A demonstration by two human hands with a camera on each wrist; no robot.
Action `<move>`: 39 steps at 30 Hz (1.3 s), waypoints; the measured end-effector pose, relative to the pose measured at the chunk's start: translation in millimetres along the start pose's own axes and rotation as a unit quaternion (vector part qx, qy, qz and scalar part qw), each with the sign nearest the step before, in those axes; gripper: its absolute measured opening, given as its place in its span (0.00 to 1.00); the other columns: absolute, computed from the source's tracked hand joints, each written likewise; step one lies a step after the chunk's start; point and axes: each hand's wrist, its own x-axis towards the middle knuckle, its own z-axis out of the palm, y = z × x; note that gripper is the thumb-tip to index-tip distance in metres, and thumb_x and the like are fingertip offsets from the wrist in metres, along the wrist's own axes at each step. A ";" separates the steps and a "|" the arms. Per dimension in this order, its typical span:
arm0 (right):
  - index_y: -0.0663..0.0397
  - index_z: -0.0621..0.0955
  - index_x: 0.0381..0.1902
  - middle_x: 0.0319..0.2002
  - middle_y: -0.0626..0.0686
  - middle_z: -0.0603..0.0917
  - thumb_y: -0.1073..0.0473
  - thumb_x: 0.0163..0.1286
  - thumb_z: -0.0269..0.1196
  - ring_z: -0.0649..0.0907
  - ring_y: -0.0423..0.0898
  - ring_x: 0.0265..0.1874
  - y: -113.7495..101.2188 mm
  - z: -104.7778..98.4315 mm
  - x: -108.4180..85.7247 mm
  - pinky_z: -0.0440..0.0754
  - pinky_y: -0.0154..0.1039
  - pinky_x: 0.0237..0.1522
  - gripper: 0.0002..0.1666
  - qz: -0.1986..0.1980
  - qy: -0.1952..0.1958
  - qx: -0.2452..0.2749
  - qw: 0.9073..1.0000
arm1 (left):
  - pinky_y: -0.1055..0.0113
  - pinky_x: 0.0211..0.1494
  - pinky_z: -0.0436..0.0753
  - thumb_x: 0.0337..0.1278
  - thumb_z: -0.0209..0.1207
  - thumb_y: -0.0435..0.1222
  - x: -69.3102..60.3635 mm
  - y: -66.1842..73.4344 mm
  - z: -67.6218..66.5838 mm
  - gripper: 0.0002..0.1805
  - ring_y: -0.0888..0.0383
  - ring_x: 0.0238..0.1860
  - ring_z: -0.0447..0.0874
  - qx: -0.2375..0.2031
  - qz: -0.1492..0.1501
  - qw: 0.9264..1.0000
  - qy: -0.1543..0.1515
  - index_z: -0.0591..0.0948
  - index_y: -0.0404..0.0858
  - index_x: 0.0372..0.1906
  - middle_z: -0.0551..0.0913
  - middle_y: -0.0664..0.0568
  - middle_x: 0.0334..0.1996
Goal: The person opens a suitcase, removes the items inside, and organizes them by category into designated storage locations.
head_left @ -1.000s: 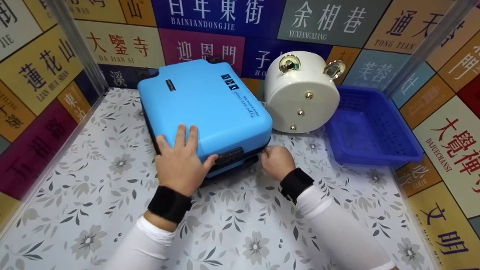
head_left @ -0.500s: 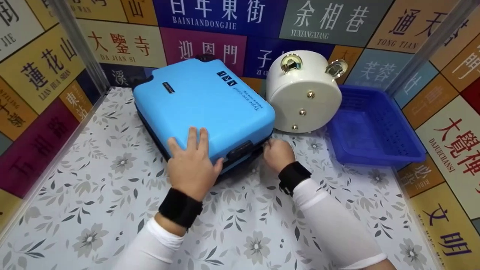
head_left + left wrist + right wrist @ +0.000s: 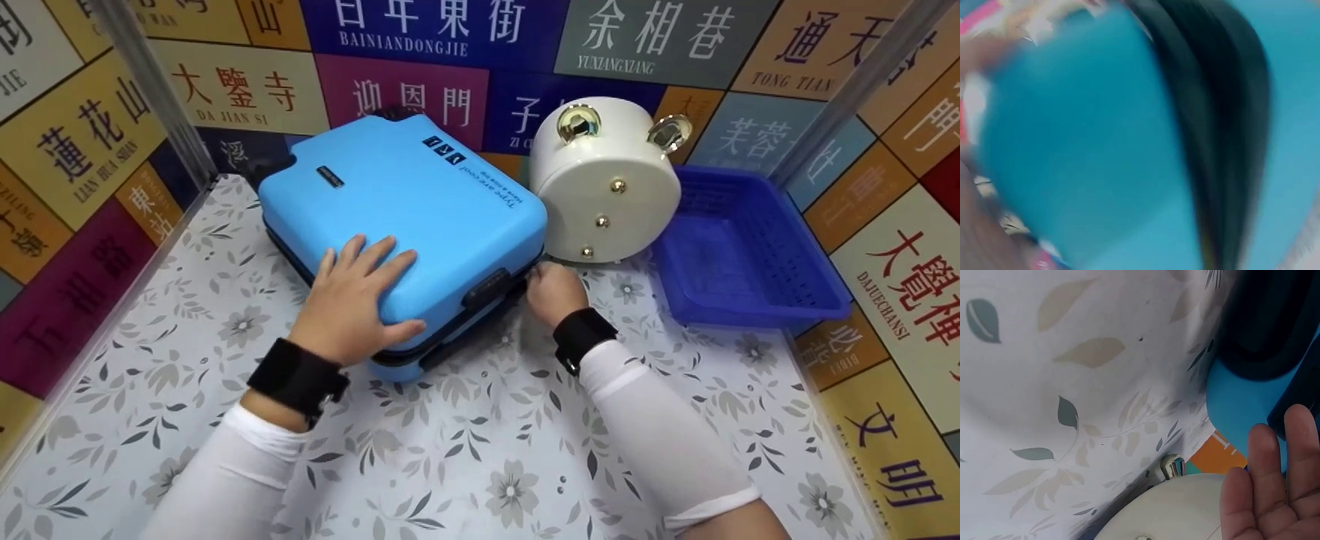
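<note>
A light blue hard-shell suitcase (image 3: 412, 187) lies flat on the floral sheet, with a black zipper seam (image 3: 435, 330) around its side and a black side handle (image 3: 487, 291). My left hand (image 3: 349, 304) rests on the lid's near-left corner, fingers spread and thumb over the edge. At the near-right corner, my right hand (image 3: 556, 294) has curled fingers pinching at the zipper seam; the zipper pull itself is hidden. In the right wrist view, those fingers (image 3: 1266, 455) reach the black band. The left wrist view is blurred by the blue shell (image 3: 1089, 129).
Right behind the suitcase stands a round cream bag (image 3: 600, 187) with gold ear-like fittings and gold studs. Beside it sits a blue plastic basket (image 3: 757, 315). Walls printed with signs (image 3: 405, 82) enclose the back and sides.
The suitcase has turned, its near corner swinging toward the person and its far end going left. My left hand has shifted left with fingers spreading wider. My right hand has edged slightly away from me.
</note>
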 end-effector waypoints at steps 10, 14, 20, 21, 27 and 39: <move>0.63 0.83 0.38 0.42 0.67 0.89 0.57 0.82 0.51 0.88 0.65 0.47 -3.0 0.4 7.0 0.83 0.59 0.52 0.19 0.006 -0.010 0.003 1.000 | 0.29 0.81 0.52 0.54 0.67 0.66 0.7 -3.0 23.6 0.44 0.38 0.78 0.65 -0.025 0.012 0.994 0.108 0.77 0.50 0.74 0.75 0.45 0.75; 0.66 0.85 0.45 0.49 0.69 0.89 0.57 0.83 0.49 0.87 0.68 0.52 -2.9 1.8 14.4 0.82 0.61 0.57 0.21 0.000 -0.017 -0.011 1.000 | 0.29 0.81 0.52 0.55 0.67 0.65 -1.0 6.2 26.9 0.44 0.38 0.78 0.65 -0.011 -0.004 0.994 0.107 0.76 0.51 0.75 0.74 0.46 0.76; 0.66 0.85 0.49 0.49 0.69 0.88 0.57 0.84 0.48 0.87 0.68 0.51 -9.2 1.3 22.7 0.83 0.60 0.58 0.22 -0.003 -0.032 -0.024 0.999 | 0.29 0.80 0.56 0.53 0.67 0.67 -1.4 17.3 35.9 0.45 0.39 0.77 0.67 0.020 -0.023 0.989 0.145 0.77 0.50 0.73 0.76 0.45 0.74; 0.67 0.85 0.49 0.49 0.70 0.88 0.57 0.83 0.49 0.87 0.68 0.51 -9.9 1.6 22.7 0.83 0.60 0.57 0.21 -0.009 -0.031 -0.025 0.999 | 0.29 0.80 0.57 0.54 0.66 0.67 -1.0 18.6 37.6 0.44 0.39 0.76 0.68 0.021 -0.027 0.988 0.152 0.78 0.50 0.73 0.77 0.45 0.73; 0.64 0.86 0.47 0.43 0.67 0.89 0.56 0.84 0.50 0.88 0.64 0.45 -18.4 6.3 13.2 0.84 0.58 0.51 0.21 -0.028 -0.035 -0.002 0.999 | 0.29 0.78 0.60 0.54 0.66 0.67 0.3 19.4 42.2 0.42 0.39 0.74 0.70 0.029 -0.042 0.981 0.189 0.80 0.49 0.70 0.79 0.46 0.71; 0.62 0.87 0.47 0.37 0.62 0.89 0.56 0.83 0.52 0.87 0.60 0.39 -33.1 21.3 5.9 0.85 0.55 0.47 0.19 -0.032 -0.024 0.019 0.999 | 0.31 0.80 0.59 0.56 0.64 0.68 -2.9 25.4 42.2 0.44 0.39 0.75 0.68 0.044 -0.072 0.983 0.160 0.77 0.50 0.73 0.76 0.45 0.73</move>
